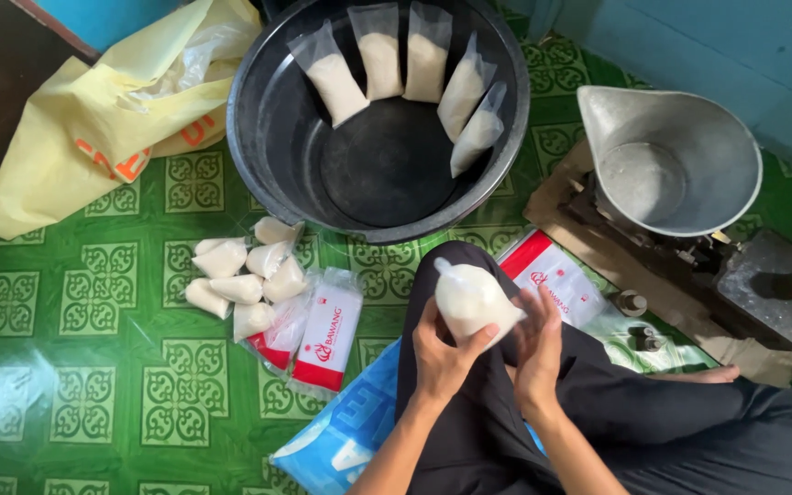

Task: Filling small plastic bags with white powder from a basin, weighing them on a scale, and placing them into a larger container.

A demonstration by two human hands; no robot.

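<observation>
Sitting on the green patterned floor [66, 367], the person works among things that run from big to small. A large black basin [268, 165] ahead holds five clear bags of white grain [423, 69], open-topped and leaning on its far wall. To the right stands a balance scale with a metal scoop pan [671, 160], which looks nearly empty. A yellow sack [84, 128] lies at the upper left. On the floor to the left sits a heap of about seven tied white bags [236, 280], beside flat packs of red-and-white plastic bags [327, 335]. So, as a judgement, seven are closed, five wait, and one is in hand. That small filled bag [471, 302] sits over the lap, gripped from below by the left hand [442, 357], fingers curled round it, while the right hand [538, 348] closes on its right side.
</observation>
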